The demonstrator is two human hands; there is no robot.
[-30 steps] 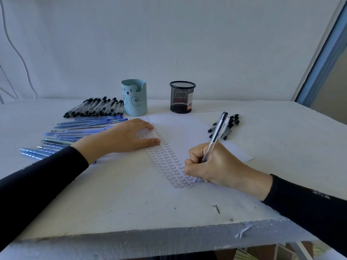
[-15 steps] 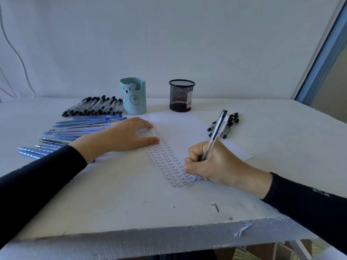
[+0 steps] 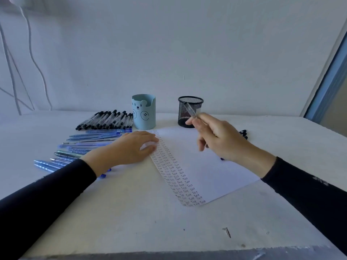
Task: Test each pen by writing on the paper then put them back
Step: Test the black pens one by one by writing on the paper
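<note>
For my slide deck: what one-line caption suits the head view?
Right hand holds a clear pen off the paper; left hand rests on its written edge.

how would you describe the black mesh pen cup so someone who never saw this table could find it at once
On the white table, look along the far edge by the wall. Two holders stand there; it is the right-hand one, a round black wire-mesh cup, see-through, unlike the solid light blue bear-face holder to its left.
</note>
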